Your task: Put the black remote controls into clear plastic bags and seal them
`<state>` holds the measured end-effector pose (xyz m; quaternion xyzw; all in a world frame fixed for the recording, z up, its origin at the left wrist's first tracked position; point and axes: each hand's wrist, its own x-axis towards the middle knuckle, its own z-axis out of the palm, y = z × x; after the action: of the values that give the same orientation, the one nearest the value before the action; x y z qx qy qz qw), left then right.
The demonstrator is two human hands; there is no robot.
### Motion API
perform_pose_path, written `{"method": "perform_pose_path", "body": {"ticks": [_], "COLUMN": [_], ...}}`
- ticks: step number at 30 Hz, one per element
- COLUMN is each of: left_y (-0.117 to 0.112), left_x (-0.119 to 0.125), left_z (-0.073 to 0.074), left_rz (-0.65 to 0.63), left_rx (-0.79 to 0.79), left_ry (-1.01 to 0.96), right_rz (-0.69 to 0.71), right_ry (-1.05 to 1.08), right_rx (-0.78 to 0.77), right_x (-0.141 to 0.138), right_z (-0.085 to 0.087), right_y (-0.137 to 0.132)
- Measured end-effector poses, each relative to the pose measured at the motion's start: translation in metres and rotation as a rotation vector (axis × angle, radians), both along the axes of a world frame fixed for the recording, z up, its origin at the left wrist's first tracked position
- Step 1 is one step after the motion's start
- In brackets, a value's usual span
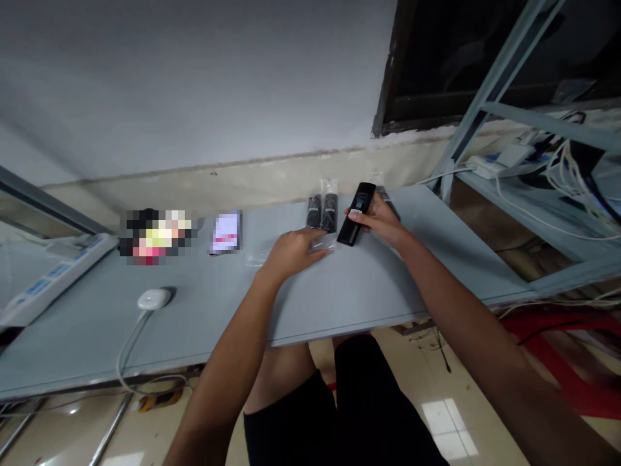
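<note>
Forearms (237, 336) outstretched — left hand (292, 252) splayed over clear plastic (325, 243), right hand (381, 220) clasped round black remote (361, 200).

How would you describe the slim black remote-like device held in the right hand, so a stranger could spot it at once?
Find the long pale grey table, then the two dark oblong objects in clear plastic near its back edge. Just right of them, the person's right hand grips the slim black remote-like device. Unlike those wrapped neighbours, it is bare and held.
</note>
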<state>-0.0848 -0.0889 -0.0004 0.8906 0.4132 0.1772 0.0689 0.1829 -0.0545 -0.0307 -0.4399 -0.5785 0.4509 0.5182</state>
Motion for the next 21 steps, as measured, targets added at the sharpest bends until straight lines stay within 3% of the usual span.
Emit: {"method": "perform_pose_path", "body": {"ticks": [6,12,21], "left_y": [-0.007,-0.009,-0.005], "left_x": [0.009,0.014,0.016], "left_z": [0.0,0.002,0.002], "left_rz": [0.053,0.21,0.298], "left_rx": [0.05,0.13,0.203], "left_ry": [-0.046,-0.117,-0.138], "right_rz": [-0.122,-0.176,-0.115], "right_ry": [0.064,-0.021,0.045], "right_rx": [0.074,0.211,0.125], "right_x": [-0.014,-0.03,-0.062], "right_z": [-0.007,-0.009,-0.002], "right_y": [-0.001,-0.003,-0.019]}}
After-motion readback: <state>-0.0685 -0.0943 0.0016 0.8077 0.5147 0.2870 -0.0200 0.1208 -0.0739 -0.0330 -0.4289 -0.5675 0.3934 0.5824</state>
